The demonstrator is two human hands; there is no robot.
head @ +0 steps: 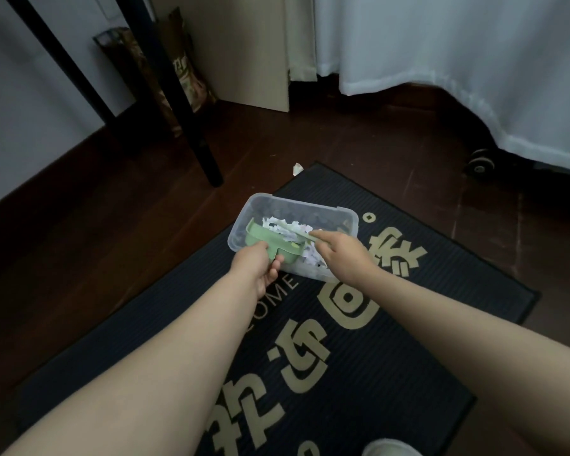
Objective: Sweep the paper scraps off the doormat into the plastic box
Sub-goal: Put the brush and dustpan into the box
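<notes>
The paper scraps lie heaped inside the clear plastic box, mostly at its left and near side. The box sits on the far part of the doormat, its left end just over the mat's edge. A green dustpan is tipped into the box over the near rim, with scraps lying against its mouth. Your left hand grips the dustpan's handle, fingers curled beneath it and thumb on top. Your right hand reaches over the near right of the box, its fingers closed on a slim green brush whose far end rests among the scraps. One stray scrap lies on the dark wooden floor just beyond the mat's far corner. A black table leg stands to the left, and a white cloth hangs at the back right above a caster wheel.
</notes>
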